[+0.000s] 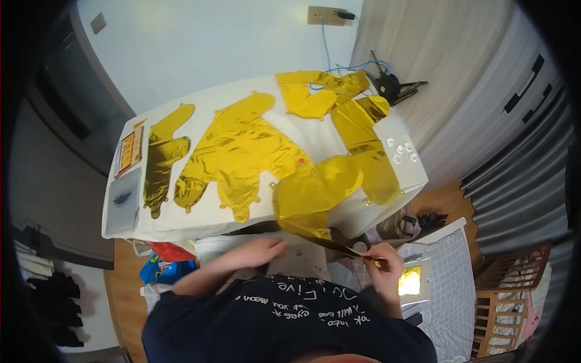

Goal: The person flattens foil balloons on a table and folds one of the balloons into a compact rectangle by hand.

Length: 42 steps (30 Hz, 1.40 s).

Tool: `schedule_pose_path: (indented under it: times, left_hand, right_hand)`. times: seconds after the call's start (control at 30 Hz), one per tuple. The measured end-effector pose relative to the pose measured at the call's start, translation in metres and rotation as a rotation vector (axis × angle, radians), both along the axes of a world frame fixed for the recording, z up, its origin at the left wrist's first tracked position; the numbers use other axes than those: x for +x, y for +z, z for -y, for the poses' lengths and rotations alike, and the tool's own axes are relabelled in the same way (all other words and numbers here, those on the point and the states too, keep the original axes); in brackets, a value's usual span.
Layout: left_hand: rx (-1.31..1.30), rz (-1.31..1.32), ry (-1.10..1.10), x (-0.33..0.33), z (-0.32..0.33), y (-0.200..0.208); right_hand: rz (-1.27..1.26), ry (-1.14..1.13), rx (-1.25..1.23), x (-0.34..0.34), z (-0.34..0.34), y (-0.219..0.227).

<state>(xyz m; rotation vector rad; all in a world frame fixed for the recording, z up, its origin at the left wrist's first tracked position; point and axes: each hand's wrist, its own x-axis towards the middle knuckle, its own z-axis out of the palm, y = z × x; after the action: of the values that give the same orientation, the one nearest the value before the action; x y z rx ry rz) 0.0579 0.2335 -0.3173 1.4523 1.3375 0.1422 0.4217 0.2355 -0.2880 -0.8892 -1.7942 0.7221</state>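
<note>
Close to the table's front edge lies a flat gold foil balloon (311,196), one narrow end of which hangs over the edge toward me. My right hand (386,269) is closed around that end, and crumpled gold foil shows between its fingers. In front of my chest, my left hand (263,250) is held with its fingers curled together and nothing visible in them; it is apart from the foil. More uninflated gold foil balloons are spread on the table: a large one (236,151) in the middle, a narrow one (160,160) at the left, others (369,151) at the right.
A white cloth covers the table (302,133). Small clear round pieces (397,149) sit at its right end, a black router (388,85) at the back right. A grey packet (125,198) lies far left. A bed (448,272) and wooden crib (511,296) stand to my right.
</note>
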Motion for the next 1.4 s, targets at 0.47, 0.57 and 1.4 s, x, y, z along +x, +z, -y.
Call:
schedule_pose_path:
  times: [0.47, 0.57, 1.4]
  left_hand:
    - [-0.314, 0.904, 0.445, 0.043, -0.066, -0.016]
    - [0.053, 0.727, 0.247, 0.026, -0.085, 0.002]
    - [0.816, -0.401, 0.354, -0.250, -0.174, 0.024]
  right_hand:
    - [0.176, 0.517, -0.043, -0.018, 0.033, 0.043]
    - [0.143, 0.492, -0.134, -0.035, 0.033, 0.042]
    - [0.400, 0.449, 0.261, -0.275, -0.109, -0.020]
